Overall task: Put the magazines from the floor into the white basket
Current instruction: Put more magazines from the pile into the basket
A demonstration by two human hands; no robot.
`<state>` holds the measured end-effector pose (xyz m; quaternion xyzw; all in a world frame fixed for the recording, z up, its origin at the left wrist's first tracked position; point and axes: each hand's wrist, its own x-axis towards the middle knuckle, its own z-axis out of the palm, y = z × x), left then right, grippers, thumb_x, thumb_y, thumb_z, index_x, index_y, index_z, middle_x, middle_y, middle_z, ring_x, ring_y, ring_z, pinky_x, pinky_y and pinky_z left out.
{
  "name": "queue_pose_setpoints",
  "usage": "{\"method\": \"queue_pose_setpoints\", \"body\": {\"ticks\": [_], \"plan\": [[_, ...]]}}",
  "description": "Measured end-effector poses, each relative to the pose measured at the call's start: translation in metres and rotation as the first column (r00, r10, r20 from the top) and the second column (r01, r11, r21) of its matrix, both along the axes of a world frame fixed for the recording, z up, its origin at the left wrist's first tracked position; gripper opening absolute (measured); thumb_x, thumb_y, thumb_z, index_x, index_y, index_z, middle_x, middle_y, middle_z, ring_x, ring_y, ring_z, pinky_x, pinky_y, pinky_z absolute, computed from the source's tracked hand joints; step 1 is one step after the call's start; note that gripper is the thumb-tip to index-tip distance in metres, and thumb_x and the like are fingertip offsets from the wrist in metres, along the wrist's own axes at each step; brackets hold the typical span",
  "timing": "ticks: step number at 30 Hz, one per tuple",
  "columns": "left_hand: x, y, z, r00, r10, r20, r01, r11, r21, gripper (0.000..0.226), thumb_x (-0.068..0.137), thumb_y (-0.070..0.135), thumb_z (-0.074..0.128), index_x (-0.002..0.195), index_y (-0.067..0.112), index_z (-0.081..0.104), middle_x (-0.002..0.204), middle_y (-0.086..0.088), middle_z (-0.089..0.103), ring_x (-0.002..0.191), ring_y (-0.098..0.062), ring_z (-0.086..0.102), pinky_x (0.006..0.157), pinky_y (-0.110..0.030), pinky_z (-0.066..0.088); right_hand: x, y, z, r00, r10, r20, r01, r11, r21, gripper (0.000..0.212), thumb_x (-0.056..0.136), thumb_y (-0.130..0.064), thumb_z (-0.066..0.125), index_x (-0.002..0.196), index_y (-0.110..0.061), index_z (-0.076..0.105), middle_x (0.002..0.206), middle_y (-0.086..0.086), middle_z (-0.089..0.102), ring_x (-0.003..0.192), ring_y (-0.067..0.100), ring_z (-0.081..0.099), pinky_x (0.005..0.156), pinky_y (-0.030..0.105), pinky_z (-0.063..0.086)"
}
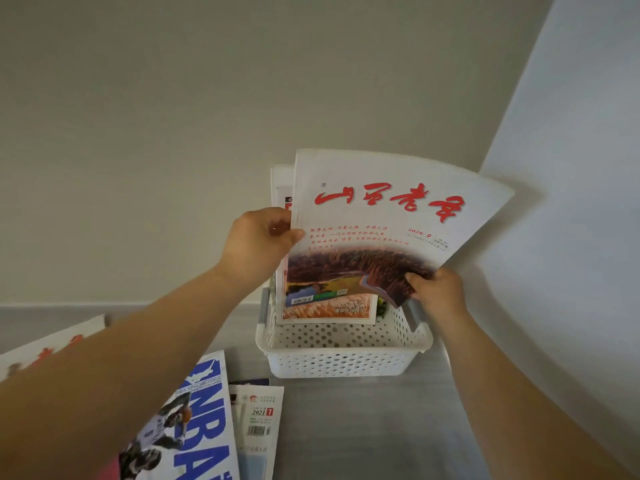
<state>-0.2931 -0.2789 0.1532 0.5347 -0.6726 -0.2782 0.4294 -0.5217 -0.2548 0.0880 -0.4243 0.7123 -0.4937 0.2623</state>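
Note:
A white perforated basket (pixel 343 362) stands on the grey floor against the wall. Magazines (pixel 329 310) stand upright in it. In front of them I hold a white magazine with red calligraphy (pixel 388 202), tilted, its lower edge just above the basket. My left hand (pixel 259 244) grips its left edge, thumb on the cover. My right hand (pixel 438 289) pinches its lower right corner. On the floor to the left lie a blue NBA magazine (pixel 201 420), a white magazine marked 2021 7 (pixel 258 427) and another white one with red script (pixel 52 344), partly hidden by my left arm.
Plain walls meet in a corner behind and to the right of the basket. Bare grey floor lies in front of the basket and to its right.

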Motion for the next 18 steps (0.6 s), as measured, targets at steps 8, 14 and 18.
{"method": "queue_pose_setpoints", "body": {"ticks": [8, 14, 18], "plan": [[0.004, -0.015, -0.042, 0.993, 0.114, -0.020, -0.111, 0.985, 0.132, 0.017, 0.083, 0.010, 0.058, 0.097, 0.006, 0.067, 0.088, -0.003, 0.064, 0.080, -0.024, 0.061, 0.077, -0.031, 0.049, 0.001, -0.007, -0.019, 0.992, 0.054, -0.112, -0.043, 0.994, 0.104, 0.016, 0.084, -0.001, 0.050, 0.093, 0.001, 0.064, 0.095, 0.022, 0.067, 0.081, 0.030, 0.059, 0.073, 0.038, 0.048], [0.004, -0.036, -0.051, 0.978, 0.204, -0.037, -0.198, 0.972, 0.124, 0.007, 0.079, 0.015, 0.063, 0.085, 0.013, 0.061, 0.084, 0.000, 0.061, 0.076, -0.020, 0.058, 0.071, -0.028, 0.046, 0.008, -0.022, -0.026, 0.993, -0.066, -0.097, 0.067, 0.998, 0.000, 0.030, 0.084, 0.005, 0.044, 0.112, -0.002, 0.054, 0.112, 0.021, 0.062, 0.092, 0.026, 0.055, 0.076, 0.030, 0.041], [0.005, -0.043, -0.056, 0.964, 0.255, 0.070, -0.259, 0.964, 0.057, 0.030, 0.078, 0.020, 0.065, 0.104, 0.013, 0.052, 0.094, 0.002, 0.054, 0.080, -0.015, 0.053, 0.070, -0.027, 0.041, 0.011, -0.033, -0.034, 1.000, -0.025, 0.010, 0.025, 1.000, 0.002, 0.057, 0.083, 0.011, 0.041, 0.135, -0.009, 0.029, 0.135, 0.016, 0.045, 0.124, 0.029, 0.043, 0.100, 0.035, 0.035]]}}
